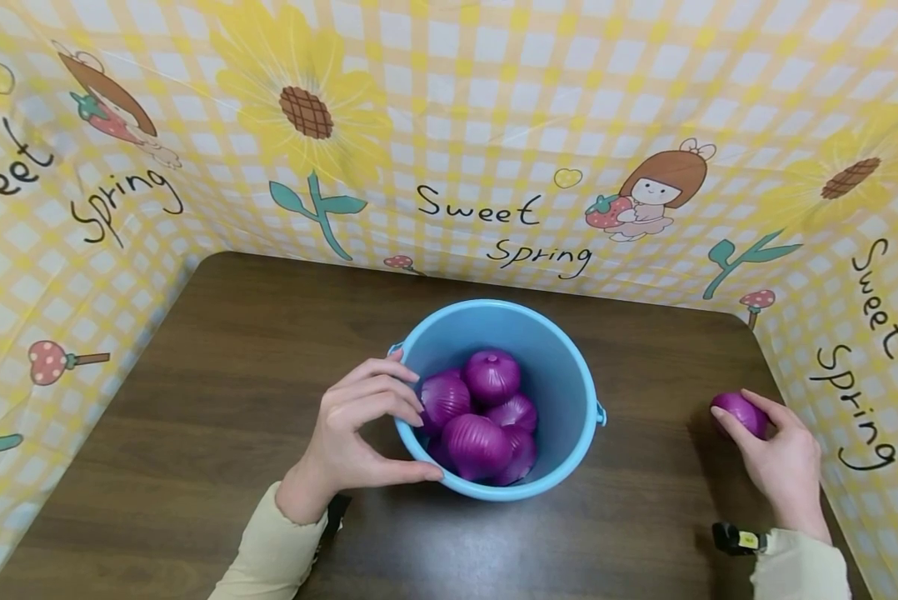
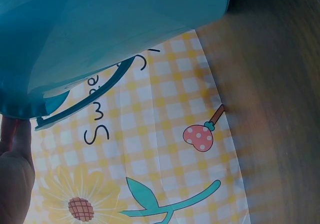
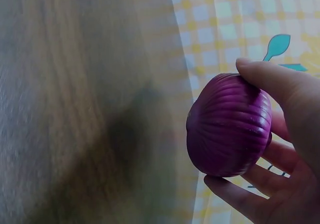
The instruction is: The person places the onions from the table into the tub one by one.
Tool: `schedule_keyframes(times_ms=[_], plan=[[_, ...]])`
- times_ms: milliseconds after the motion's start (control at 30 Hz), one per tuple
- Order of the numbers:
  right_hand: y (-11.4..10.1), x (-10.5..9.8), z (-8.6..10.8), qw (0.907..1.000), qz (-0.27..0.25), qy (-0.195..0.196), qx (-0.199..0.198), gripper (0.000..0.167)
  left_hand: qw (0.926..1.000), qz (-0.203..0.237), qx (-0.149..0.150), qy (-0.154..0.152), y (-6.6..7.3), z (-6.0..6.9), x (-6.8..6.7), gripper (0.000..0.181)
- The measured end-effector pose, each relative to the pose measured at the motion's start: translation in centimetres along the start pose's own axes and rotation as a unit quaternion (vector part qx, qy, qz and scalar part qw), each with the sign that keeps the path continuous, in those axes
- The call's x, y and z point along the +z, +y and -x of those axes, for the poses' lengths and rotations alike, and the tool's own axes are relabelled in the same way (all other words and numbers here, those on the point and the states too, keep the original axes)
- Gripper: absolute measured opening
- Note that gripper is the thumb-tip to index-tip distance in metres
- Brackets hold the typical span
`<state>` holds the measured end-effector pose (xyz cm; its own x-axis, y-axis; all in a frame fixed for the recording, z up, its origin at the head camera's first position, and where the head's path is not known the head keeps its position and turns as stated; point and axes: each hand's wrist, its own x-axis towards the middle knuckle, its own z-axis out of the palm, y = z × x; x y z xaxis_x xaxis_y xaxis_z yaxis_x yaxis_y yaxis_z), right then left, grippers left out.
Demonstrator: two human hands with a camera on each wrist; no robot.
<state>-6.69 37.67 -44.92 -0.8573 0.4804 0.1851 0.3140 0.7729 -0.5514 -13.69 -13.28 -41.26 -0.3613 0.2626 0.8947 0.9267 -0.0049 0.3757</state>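
A light blue bucket [image 1: 561,367] stands upright on the table, with several purple onions [image 1: 477,446] heaped inside. My left hand [image 1: 359,421] grips its left rim, fingertips reaching over the edge and thumb along the near side. From below, the left wrist view shows the bucket's wall [image 2: 110,29] and its handle [image 2: 95,97], with part of the left hand [image 2: 16,179] at the rim. Off to the right, my right hand [image 1: 786,458] holds a single purple onion [image 1: 741,415] between thumb and fingers. That onion [image 3: 230,126] appears lifted off the table in the right wrist view.
The dark wooden table [image 1: 231,400] lies under everything. Yellow checked cloth [image 1: 464,133] with sunflower and cartoon prints walls it in at the back and both sides. The right hand is close to the right-hand cloth.
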Motion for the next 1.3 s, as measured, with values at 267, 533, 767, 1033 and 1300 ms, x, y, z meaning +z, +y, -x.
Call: schedule_keyframes(times_ms=[267,533,767,1033,1300], plan=[[-1.2,-0.2,0.1,0.9996,-0.006,0.006,-0.026,0.054,1.0000,0.001,0.002,0.000,0.1,0.0,0.0,0.047],[-2.6,-0.5,0.2,0.9988,0.000,0.010,-0.048,0.054,1.0000,0.001,0.001,0.001,0.1,-0.1,0.0,0.047],[-3.6,-0.8,0.4,0.9980,-0.008,0.012,-0.062,0.053,1.0000,0.000,0.002,0.002,0.1,0.0,0.0,0.047],[-4.2,-0.7,0.6,0.9975,-0.017,0.026,-0.064,0.047,1.0000,0.004,-0.004,0.001,0.0,0.1,0.0,0.048],[-5.0,-0.8,0.7,0.9970,-0.034,0.023,-0.066,0.044,1.0000,0.004,-0.002,0.002,0.0,0.1,0.0,0.047]])
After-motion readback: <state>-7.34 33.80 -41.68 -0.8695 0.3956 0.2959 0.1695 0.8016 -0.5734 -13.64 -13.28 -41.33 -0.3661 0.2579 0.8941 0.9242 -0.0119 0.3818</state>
